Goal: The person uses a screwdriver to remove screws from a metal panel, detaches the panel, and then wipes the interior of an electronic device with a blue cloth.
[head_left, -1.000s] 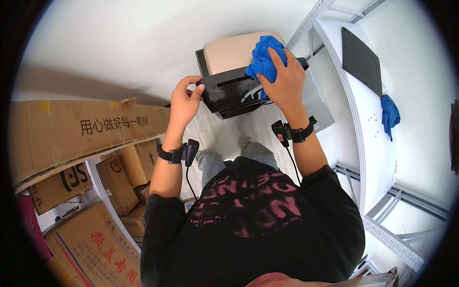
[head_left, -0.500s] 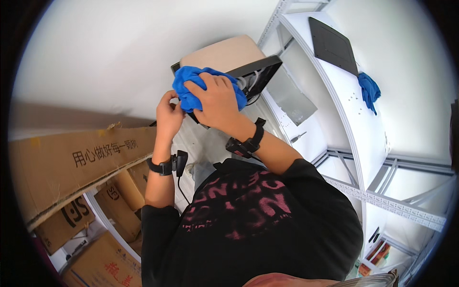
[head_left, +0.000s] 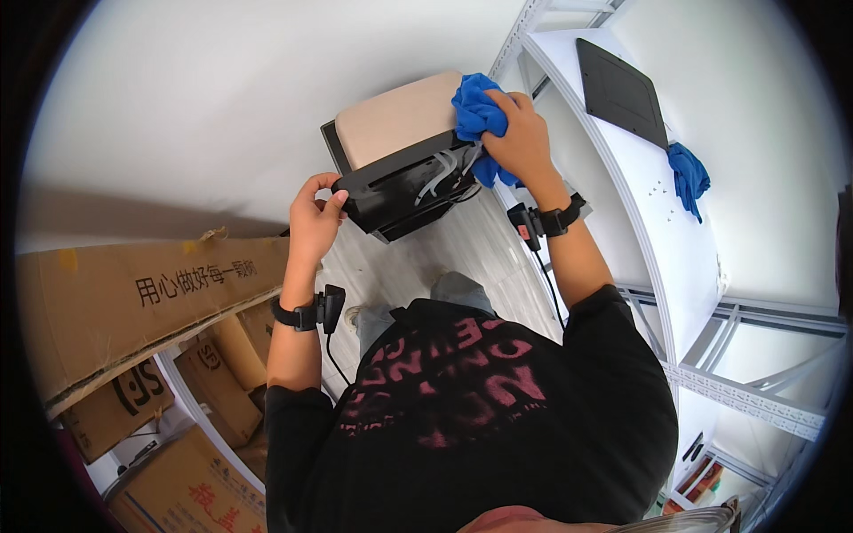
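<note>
In front of me stands a black appliance point(head_left: 373, 201) with a smooth beige panel point(head_left: 400, 114) on its top. Its near side is open, and pale tubes point(head_left: 437, 174) show inside. My left hand point(head_left: 316, 215) pinches the left corner of the black rim between thumb and fingers. A crumpled blue cloth point(head_left: 477, 105) is gripped in my right hand point(head_left: 524, 138) at the right end of the same rim. Part of the cloth hangs below that hand, beside the tubes.
A white shelf point(head_left: 582, 75) on a metal frame runs along the right. On it lie a flat black panel point(head_left: 620, 91), a second blue cloth point(head_left: 688, 178) and several tiny loose pieces point(head_left: 657, 192). Cardboard boxes point(head_left: 133, 293) fill the left side. A white wall point(head_left: 195, 115) rises behind the appliance.
My right hand has carried the blue cloth rightward along the rim, from the left end to the right end. This uncovers the rim and tubes. My left hand stays near the left corner.
</note>
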`<state>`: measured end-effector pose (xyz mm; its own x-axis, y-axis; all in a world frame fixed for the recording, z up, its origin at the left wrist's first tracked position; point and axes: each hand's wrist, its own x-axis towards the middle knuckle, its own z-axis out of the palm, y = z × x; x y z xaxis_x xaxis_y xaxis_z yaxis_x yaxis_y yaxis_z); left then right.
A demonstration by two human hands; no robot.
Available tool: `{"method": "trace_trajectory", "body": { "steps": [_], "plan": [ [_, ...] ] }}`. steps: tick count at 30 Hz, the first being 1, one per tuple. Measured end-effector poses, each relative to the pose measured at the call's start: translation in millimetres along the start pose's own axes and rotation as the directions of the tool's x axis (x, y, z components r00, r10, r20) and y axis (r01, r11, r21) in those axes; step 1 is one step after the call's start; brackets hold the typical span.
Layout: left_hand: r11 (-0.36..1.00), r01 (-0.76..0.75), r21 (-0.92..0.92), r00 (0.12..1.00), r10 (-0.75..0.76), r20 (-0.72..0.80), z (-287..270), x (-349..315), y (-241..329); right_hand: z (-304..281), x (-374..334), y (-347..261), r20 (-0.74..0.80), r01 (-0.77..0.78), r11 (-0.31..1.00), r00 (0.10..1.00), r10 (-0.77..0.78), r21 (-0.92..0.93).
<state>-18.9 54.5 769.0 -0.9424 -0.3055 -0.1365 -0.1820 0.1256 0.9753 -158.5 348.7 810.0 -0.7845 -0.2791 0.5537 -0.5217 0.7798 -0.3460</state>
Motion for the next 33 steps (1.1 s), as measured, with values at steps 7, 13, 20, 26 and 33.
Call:
{"method": "trace_trajectory", "body": {
  "steps": [7,13,20,26,33],
  "plan": [
    [1.000,-0.011,0.000,1.000,0.011,0.000,-2,0,2,26,-17,-109,0.117,0.084,0.993,0.989,-0.093,0.079],
    [0.997,-0.057,0.043,0.998,0.057,-0.003,-2,6,-12,46,-31,-153,0.132,0.153,0.964,0.974,-0.184,0.216],
    [0.999,-0.050,0.010,0.999,0.050,-0.015,1,0,-8,21,-19,-68,0.007,0.079,0.993,0.997,-0.080,0.090],
    [0.999,-0.040,-0.018,0.997,0.039,-0.059,3,-4,-13,-9,-4,10,0.030,-0.119,0.985,0.993,0.116,0.123],
    [0.990,-0.046,-0.133,0.994,0.032,-0.106,0,-3,-21,-1,-14,18,-0.094,-0.049,0.983,0.993,0.066,0.175]
  ]
}}
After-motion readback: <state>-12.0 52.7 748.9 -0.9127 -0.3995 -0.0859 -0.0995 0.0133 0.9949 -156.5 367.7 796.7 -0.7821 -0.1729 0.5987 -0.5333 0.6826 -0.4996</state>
